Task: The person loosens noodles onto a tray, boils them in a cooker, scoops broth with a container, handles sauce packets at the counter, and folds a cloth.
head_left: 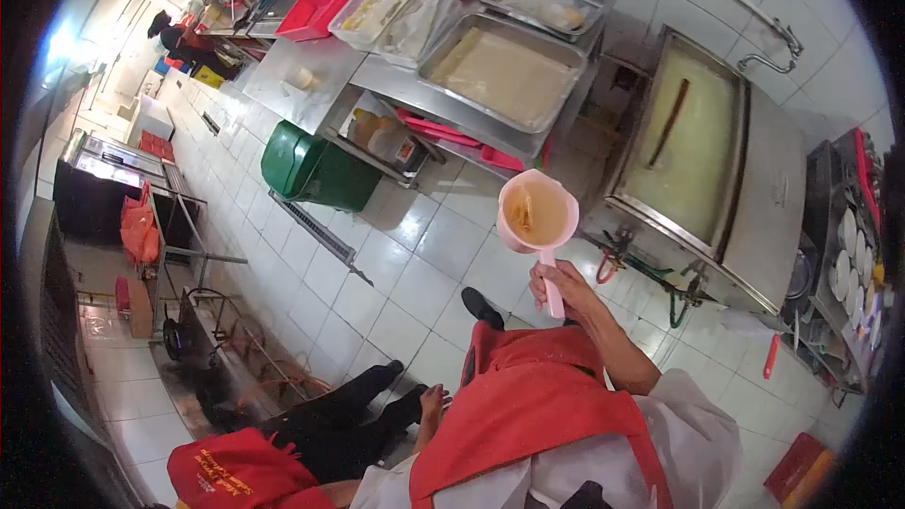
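My right hand (563, 288) is wrapped round the handle of a pink plastic dipper (538, 214), held out in front of my red apron. Inside the dipper shows something yellowish-brown, perhaps a little liquid. My left hand (434, 405) hangs low beside the apron, fingers loosely apart, with nothing seen in it. Ahead and to the right of the dipper stands a large rectangular metal vat (617, 198) of cloudy pale-green liquid. A long brown stick (670, 123) lies in that liquid.
A steel table (396, 81) carries a tray of flat beige dough or batter (504, 71), another metal tray (542, 0) and plastic tubs. A green bin (316, 165) stands below. Close on my left is a person in a red top (236, 471); another person (189, 47) works far off.
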### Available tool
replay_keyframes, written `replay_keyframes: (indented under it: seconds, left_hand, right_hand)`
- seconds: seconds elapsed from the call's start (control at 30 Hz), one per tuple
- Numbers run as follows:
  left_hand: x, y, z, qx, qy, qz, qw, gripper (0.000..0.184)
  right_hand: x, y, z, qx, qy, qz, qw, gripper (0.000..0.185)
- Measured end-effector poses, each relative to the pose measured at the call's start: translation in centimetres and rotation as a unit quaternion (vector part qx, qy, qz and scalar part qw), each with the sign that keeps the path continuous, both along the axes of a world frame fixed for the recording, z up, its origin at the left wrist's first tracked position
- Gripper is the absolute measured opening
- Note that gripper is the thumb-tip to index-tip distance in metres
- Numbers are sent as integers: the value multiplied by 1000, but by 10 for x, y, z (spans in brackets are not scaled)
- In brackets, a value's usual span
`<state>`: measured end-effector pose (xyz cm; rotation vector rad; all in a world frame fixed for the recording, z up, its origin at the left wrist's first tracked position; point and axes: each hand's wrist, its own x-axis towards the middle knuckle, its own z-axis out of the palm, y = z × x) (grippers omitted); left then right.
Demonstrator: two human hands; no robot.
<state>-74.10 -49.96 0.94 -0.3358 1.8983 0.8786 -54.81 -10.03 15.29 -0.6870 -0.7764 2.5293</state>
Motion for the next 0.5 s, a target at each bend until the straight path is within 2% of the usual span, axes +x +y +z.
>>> replay_keyframes:
  seconds: [0.1,0.17,0.3,0.37,0.4,0.47,0.5]
  left_hand:
    - [-42,-13,-3,-24,-34,24,999,29]
    - [-73,-12,13,22,-43,31,998,20]
    - [-147,-13,48,-5,-5,66,998,20]
    - [-188,-24,64,19,64,28,997,28]
    - [-207,-27,74,10,62,21,998,28]
    - [-232,-17,96,-13,124,6,992,33]
    - [-240,-15,102,-17,119,6,993,33]
  right_hand:
    - [-56,0,-41,-14,14,-1,1000,21]
    - [-89,1,-68,-4,-3,-7,1000,21]
    - [-143,24,-120,40,-28,-27,998,20]
    - [-167,39,-155,51,-36,-46,997,22]
    - [-176,46,-171,75,-43,-70,994,24]
    - [-188,61,-184,76,-61,-89,991,22]
    - [-193,68,-189,84,-77,-98,989,20]
